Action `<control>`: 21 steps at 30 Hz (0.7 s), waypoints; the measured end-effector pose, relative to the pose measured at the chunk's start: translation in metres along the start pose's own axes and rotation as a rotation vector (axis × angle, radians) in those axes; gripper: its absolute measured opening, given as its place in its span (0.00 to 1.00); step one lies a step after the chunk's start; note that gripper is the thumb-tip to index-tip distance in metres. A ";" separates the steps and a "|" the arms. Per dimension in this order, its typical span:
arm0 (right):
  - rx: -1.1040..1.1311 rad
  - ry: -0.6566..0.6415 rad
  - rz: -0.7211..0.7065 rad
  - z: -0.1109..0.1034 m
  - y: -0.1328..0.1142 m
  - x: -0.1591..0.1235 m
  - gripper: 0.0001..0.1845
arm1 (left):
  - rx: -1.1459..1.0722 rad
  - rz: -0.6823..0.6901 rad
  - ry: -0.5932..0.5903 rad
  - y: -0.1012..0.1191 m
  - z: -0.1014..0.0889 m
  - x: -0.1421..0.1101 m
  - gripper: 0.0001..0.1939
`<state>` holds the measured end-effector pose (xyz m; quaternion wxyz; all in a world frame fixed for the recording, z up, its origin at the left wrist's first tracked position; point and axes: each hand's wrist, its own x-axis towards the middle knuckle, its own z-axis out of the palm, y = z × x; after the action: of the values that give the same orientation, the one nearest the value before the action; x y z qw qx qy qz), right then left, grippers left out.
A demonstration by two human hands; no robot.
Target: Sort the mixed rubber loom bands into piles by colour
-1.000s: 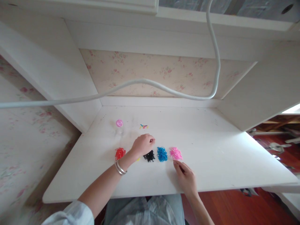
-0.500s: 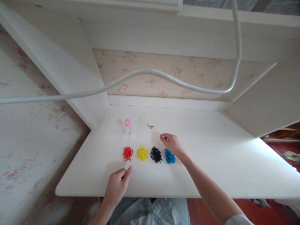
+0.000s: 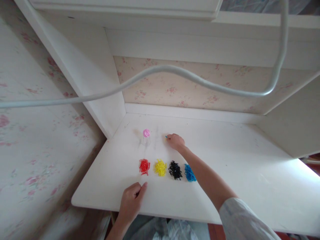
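My right hand (image 3: 175,141) reaches far across the desk with its fingertips pinched together over a few mixed-colour small bands (image 3: 166,137). Only a blue tip and a trace of yellow show beside the fingers; what the pinch holds is hidden. Near the front edge, my left hand (image 3: 131,198) rests in a loose fist, thumb extended, with nothing seen in it. In front of it lie separate heaps of small rubber bands: red (image 3: 144,166), yellow (image 3: 160,167), black (image 3: 175,170) and blue (image 3: 190,172). My right forearm passes over the blue heap's right side.
A round pink piece (image 3: 146,133) with something clear below it stands at the back left of the white desk (image 3: 237,186). A thick pale cable (image 3: 165,68) crosses above the desk, close to the camera. White side panels and a floral-papered back wall (image 3: 172,90) enclose the desk.
My right hand has moved forward from above the blue heap to the mixed bands, which it now mostly covers. The left hand stays curled near the front edge. The camera view has shifted slightly.
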<state>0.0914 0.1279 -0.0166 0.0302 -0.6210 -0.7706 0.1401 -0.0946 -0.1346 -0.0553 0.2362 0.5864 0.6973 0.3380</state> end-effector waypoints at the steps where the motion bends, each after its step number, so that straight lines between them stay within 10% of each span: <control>1: -0.011 -0.003 0.002 0.002 -0.001 0.002 0.18 | -0.001 0.002 0.000 -0.001 0.000 0.000 0.24; 21: -0.003 -0.002 0.056 0.006 -0.003 0.004 0.17 | 0.054 0.032 0.014 0.000 0.004 -0.001 0.24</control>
<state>0.0866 0.1302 -0.0224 0.0247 -0.6422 -0.7532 0.1404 -0.0913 -0.1347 -0.0583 0.2100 0.6013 0.6981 0.3270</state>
